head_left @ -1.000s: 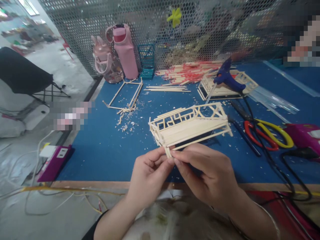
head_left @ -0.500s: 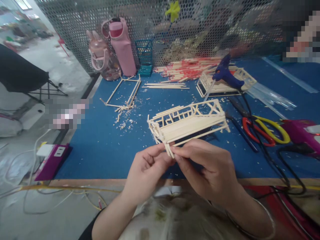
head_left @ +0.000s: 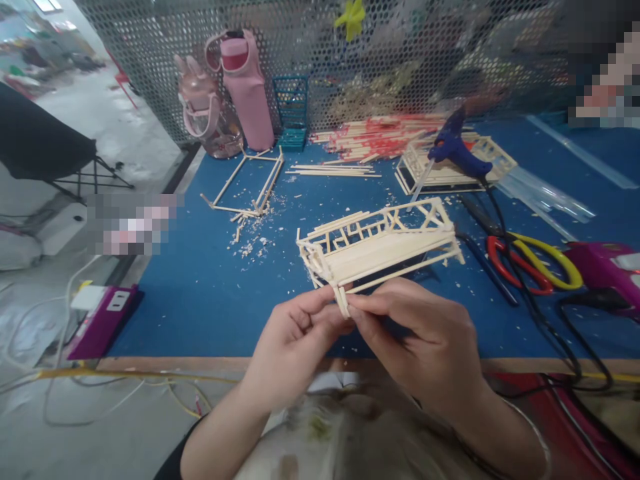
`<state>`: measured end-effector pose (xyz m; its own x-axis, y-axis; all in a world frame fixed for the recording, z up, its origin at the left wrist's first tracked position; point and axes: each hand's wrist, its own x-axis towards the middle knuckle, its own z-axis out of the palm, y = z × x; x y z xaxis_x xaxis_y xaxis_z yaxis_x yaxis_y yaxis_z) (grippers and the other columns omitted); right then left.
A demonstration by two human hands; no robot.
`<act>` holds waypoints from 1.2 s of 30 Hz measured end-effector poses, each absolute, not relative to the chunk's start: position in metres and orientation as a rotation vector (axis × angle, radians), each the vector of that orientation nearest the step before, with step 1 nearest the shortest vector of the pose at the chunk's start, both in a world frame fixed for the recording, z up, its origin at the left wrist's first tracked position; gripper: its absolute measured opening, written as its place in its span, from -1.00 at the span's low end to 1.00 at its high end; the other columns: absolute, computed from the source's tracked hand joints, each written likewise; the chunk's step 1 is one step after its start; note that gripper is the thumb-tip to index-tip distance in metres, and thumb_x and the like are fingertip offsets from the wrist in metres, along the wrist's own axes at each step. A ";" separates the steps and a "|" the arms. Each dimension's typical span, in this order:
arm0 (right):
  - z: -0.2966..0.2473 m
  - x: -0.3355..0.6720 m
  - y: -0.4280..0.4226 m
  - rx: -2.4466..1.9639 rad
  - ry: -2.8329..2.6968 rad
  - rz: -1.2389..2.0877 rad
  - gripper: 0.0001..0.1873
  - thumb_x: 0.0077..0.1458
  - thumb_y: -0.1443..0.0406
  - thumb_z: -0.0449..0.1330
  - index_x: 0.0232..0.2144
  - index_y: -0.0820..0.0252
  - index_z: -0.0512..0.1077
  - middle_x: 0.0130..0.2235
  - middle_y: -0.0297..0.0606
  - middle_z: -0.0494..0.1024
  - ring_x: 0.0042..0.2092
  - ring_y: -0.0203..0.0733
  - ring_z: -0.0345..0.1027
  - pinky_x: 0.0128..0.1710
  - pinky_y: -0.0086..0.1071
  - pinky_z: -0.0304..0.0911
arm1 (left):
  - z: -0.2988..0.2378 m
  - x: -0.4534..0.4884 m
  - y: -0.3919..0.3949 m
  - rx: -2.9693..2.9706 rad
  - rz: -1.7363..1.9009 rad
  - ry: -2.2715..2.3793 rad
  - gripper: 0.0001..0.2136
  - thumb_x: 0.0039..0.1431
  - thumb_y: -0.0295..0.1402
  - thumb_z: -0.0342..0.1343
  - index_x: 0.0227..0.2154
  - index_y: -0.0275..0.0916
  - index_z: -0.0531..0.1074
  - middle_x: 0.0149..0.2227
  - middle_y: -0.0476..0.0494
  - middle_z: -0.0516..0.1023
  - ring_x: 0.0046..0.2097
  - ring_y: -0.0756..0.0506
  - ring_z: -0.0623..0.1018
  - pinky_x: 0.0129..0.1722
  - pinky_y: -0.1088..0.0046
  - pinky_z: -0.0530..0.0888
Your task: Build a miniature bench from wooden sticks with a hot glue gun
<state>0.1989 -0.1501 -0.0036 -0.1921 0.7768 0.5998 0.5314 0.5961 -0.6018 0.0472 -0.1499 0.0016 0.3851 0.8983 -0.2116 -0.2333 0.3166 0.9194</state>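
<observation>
A small model built of thin wooden sticks (head_left: 395, 247), with a railing of crossed pieces along its far side, rests tilted on the blue table. Just in front of its near left corner, short wooden sticks (head_left: 342, 302) are pinched between the fingertips of both hands. My left hand (head_left: 297, 347) is closed on them from the left, thumb and forefinger together. From the right, my right hand (head_left: 425, 333) grips the same pieces with thumb and forefinger. Whether these sticks are joined to the model I cannot tell. The fingertips partly cover them.
A square stick frame (head_left: 227, 183) lies at the left near wood scraps (head_left: 255, 247). Behind are loose sticks (head_left: 335, 171), red-tipped sticks (head_left: 380, 137) and pink bottles (head_left: 247, 100). At right: a blue glue gun (head_left: 460, 150) over another model, clear glue sticks (head_left: 547, 193), red-and-yellow-handled pliers (head_left: 520, 263), black cables (head_left: 545, 333).
The view has shifted very slightly. Both hands keep their pinch on the short sticks, which look a little more upright now.
</observation>
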 end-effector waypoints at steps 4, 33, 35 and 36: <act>-0.001 0.204 -0.146 -1.033 -1.887 0.377 -0.84 0.07 0.43 0.13 -0.42 0.17 0.51 -0.49 -0.30 0.54 -0.46 -0.31 0.38 -0.47 -0.45 0.29 | 0.004 0.046 -0.148 0.880 0.817 0.821 -0.67 0.01 -0.36 0.25 -0.10 -0.22 0.52 -0.28 -0.15 0.65 -0.20 -0.12 0.61 -0.07 0.36 0.48; 0.012 0.217 -0.125 -0.910 -2.173 0.305 -0.80 0.16 0.36 0.11 -0.29 0.20 0.55 -0.46 -0.27 0.51 -0.40 -0.28 0.35 -0.40 -0.42 0.22 | 0.001 0.058 -0.153 0.935 0.923 0.919 -0.68 -0.01 -0.31 0.25 -0.15 -0.25 0.53 -0.40 -0.09 0.62 -0.32 -0.06 0.56 -0.29 0.48 0.44; 0.013 0.216 -0.122 -0.872 -2.169 0.300 -0.79 0.17 0.39 0.09 -0.32 0.20 0.55 -0.47 -0.28 0.51 -0.40 -0.30 0.35 -0.39 -0.44 0.22 | 0.002 0.058 -0.152 0.934 0.928 0.938 -0.71 -0.02 -0.33 0.26 -0.18 -0.26 0.53 -0.40 -0.10 0.62 -0.32 -0.07 0.56 -0.30 0.47 0.44; 0.013 0.216 -0.121 -0.864 -2.167 0.290 -0.79 0.17 0.39 0.09 -0.33 0.19 0.55 -0.47 -0.29 0.52 -0.40 -0.30 0.35 -0.39 -0.44 0.23 | 0.001 0.058 -0.152 0.934 0.934 0.945 -0.72 -0.02 -0.34 0.25 -0.19 -0.26 0.53 -0.40 -0.09 0.62 -0.32 -0.06 0.56 -0.31 0.48 0.43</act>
<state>0.2159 -0.1211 0.0133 -0.4733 0.6649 0.5778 0.4895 0.7439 -0.4550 0.0579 -0.1521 0.0015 0.2951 0.9268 -0.2324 -0.2216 0.3030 0.9269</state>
